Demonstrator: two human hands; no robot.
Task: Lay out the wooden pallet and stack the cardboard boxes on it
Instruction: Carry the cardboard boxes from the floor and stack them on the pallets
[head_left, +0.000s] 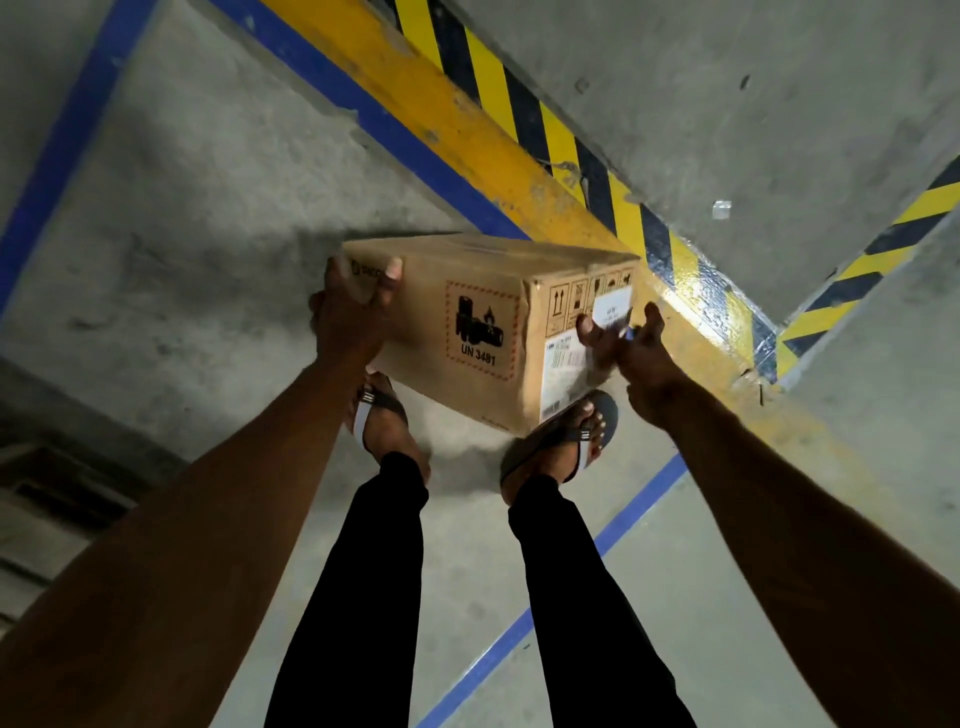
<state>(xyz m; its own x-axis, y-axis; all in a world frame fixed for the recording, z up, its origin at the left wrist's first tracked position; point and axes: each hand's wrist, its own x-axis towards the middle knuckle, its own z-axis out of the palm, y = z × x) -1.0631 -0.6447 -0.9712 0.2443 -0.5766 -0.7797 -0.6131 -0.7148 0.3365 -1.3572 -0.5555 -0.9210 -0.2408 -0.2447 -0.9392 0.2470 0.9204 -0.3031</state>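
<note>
Above the concrete floor (208, 218), left hand (349, 312) grips cardboard box (467, 322); right hand (631, 345) spread, touching it.

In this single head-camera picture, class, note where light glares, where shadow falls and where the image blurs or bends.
Head view: glare shines off the yellow floor stripe right of the cardboard box; deep shadow fills the lower left corner; the right hand and the white label beside it are motion-blurred, while the left hand is sharper; the wide lens bends the blue floor lines.
</note>
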